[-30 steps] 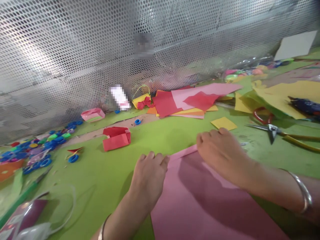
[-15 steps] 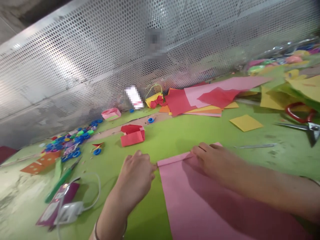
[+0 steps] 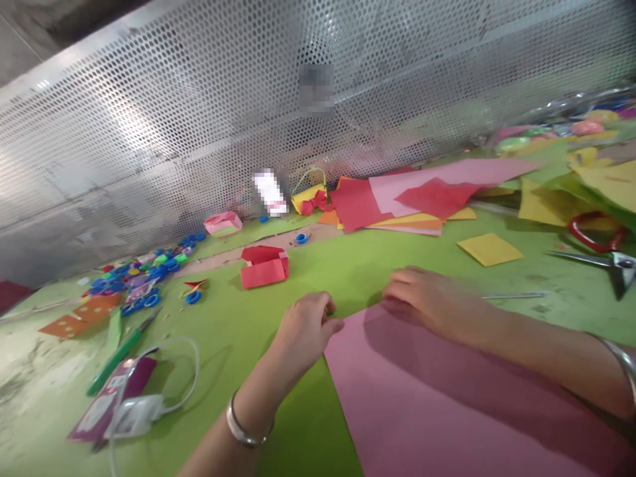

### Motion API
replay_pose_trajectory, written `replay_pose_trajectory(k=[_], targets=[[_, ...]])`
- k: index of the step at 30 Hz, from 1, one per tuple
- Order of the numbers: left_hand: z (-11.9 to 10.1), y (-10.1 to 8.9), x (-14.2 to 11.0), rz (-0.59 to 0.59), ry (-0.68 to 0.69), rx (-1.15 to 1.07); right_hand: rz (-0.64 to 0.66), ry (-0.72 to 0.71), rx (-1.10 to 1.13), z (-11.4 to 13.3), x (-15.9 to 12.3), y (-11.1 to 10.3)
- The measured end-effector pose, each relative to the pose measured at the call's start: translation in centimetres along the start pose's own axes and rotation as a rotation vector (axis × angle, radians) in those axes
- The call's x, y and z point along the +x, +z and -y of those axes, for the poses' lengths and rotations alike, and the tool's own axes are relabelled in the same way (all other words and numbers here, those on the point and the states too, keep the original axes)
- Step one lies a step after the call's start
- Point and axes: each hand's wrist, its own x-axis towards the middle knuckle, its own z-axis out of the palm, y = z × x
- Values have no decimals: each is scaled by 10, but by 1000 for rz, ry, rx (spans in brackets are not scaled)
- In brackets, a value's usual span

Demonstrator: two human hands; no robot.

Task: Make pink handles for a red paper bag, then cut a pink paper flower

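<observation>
Pink paper sheet (image 3: 437, 404) flat on green table (image 3: 348, 265), thin/light/floppy, creases easily: left hand (image 3: 305, 328) fingers curled at its far corner, prob pinching; right hand (image 3: 432, 301) fingers flat on far edge.

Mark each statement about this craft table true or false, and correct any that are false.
1. Both hands rest at the far edge of the pink paper sheet. True: the left hand is at its far left corner and the right hand lies on its far edge.
2. The red folded paper box lies on the pink sheet. False: it lies apart on the green table, beyond the left hand.
3. Scissors with red handles lie right of the hands. True.
4. The wall behind the table is brick. False: it is perforated metal sheet.
5. The left wrist is bare. False: it wears a silver bangle.
</observation>
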Motion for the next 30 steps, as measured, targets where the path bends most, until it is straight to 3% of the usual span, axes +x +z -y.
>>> replay_pose_trajectory(k=[4,9,14,18,23,30], targets=[[2,0,-1,56,40,-82,127,86,137,-9,5,-4],[1,2,3,120,29,-239,170,129,275,-9,7,-9],[5,-5,10,61,-84,-515,319,223,504,-22,5,-18],[17,-12,16,44,-193,-577,433,248,613,-39,6,-29],[31,-12,23,63,-225,-665,427,313,698,-49,9,-36],[33,-14,22,82,-276,-789,474,356,700,-40,8,-38]])
